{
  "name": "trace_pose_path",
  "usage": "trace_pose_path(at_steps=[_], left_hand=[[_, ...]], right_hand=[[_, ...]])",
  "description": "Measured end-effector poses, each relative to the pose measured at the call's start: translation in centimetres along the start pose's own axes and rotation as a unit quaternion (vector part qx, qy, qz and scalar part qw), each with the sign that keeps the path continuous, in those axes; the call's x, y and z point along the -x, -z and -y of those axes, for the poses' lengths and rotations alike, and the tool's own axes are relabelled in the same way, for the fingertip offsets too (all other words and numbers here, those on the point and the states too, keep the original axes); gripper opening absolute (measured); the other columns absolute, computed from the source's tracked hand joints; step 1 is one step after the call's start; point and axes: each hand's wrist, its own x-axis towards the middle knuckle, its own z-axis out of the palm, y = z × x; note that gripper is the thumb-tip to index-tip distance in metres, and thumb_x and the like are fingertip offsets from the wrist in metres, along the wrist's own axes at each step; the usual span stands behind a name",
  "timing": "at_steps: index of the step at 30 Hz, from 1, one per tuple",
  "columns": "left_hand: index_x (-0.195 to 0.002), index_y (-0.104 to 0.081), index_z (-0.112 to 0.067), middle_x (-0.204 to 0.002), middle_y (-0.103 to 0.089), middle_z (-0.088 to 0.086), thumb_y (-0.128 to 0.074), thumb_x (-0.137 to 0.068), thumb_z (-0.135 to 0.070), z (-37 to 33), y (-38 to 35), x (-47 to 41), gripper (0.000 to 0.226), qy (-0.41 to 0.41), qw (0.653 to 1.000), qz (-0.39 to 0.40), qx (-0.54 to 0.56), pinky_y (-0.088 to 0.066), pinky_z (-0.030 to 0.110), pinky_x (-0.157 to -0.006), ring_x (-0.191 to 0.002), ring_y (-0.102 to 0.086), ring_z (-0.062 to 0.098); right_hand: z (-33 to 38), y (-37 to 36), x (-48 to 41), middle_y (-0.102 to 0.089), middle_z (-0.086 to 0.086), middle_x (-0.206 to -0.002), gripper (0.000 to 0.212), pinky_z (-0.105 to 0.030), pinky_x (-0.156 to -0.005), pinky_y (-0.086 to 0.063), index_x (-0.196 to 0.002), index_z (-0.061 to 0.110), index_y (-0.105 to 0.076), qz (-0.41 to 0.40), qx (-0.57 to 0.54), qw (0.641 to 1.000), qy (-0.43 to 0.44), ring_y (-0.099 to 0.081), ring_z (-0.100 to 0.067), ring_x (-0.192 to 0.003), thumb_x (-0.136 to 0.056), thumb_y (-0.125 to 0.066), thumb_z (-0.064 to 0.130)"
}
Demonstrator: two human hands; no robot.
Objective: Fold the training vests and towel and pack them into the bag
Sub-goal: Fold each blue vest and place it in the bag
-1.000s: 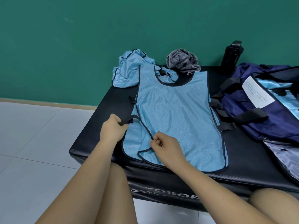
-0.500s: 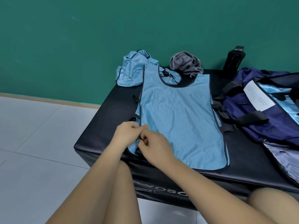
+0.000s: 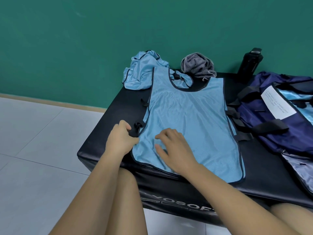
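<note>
Green wall, black table: vest lies flat; left hand pinches its 9 o'clock edge; right hand presses, fingers spread. Advise tucking straps, then folding lengthwise.

You are facing a black padded bench that stands against a plain dark green wall. On its front face, low in your view, white lettering reads partly "VOSOF"; the rest is cut off. At the far right corner of the bench a black bottle stands upright close to the wall, its cap a little wider than its body. To your left the floor is laid in large pale grey tiles with thin dark joints. A narrow beige skirting strip runs where the floor meets the wall.
</note>
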Motion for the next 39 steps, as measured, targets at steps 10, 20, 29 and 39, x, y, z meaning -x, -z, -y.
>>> trace_pose_path(at_steps=[10, 20, 29, 39], left_hand=[[-0.102, -0.069, -0.03, -0.103, -0.054, -0.005, -0.065, -0.099, -0.021, -4.0, -2.2, -5.3, 0.01, -0.197, 0.977, -0.047, -0.061, -0.054, 0.038, -0.077, -0.095, -0.058, 0.018], [-0.162, -0.033, -0.049, -0.169, -0.025, -0.029, -0.033, -0.112, -0.054, 0.3, -3.3, -8.4, 0.05, -0.285, 0.928, 0.074, -0.231, -0.024, 0.038, -0.118, -0.159, -0.021, 0.006], [-0.153, -0.046, -0.038, -0.14, -0.055, -0.016, -0.042, -0.108, -0.058, -1.2, -1.9, -9.7, 0.05, -0.307, 0.921, 0.042, -0.236, -0.035, 0.039, -0.107, -0.137, -0.045, 0.015], [-0.168, -0.023, -0.033, -0.176, -0.017, -0.012, -0.049, -0.108, -0.055, -7.9, -6.5, -15.3, 0.069, -0.28, 0.933, 0.142, -0.175, -0.032, 0.035, -0.124, -0.157, -0.033, 0.019]], right_hand=[[-10.7, 5.9, 1.2, -0.052, -0.003, -0.149, 0.043, -0.041, -0.114, -0.035, -0.146, 0.019, -0.057, 0.028, 0.129, 0.987, -0.095, -0.048, -0.026, -0.138, -0.108, -0.051, 0.037], [-17.3, 7.1, 2.5, -0.012, -0.004, -0.177, 0.082, -0.039, -0.133, -0.009, -0.169, 0.018, -0.019, 0.105, 0.145, 0.959, -0.218, -0.008, -0.019, -0.164, -0.106, -0.019, 0.069], [-17.7, 8.7, 0.2, -0.055, -0.013, -0.153, 0.081, -0.044, -0.106, -0.044, -0.159, 0.005, -0.037, 0.069, 0.264, 0.924, -0.266, -0.054, -0.032, -0.136, -0.107, -0.019, 0.064], [-18.6, 8.2, -7.3, -0.062, -0.011, -0.09, 0.027, -0.043, -0.075, -0.041, -0.093, 0.009, -0.065, 0.051, 0.294, 0.923, -0.243, -0.055, -0.033, -0.087, -0.097, -0.056, 0.034]])
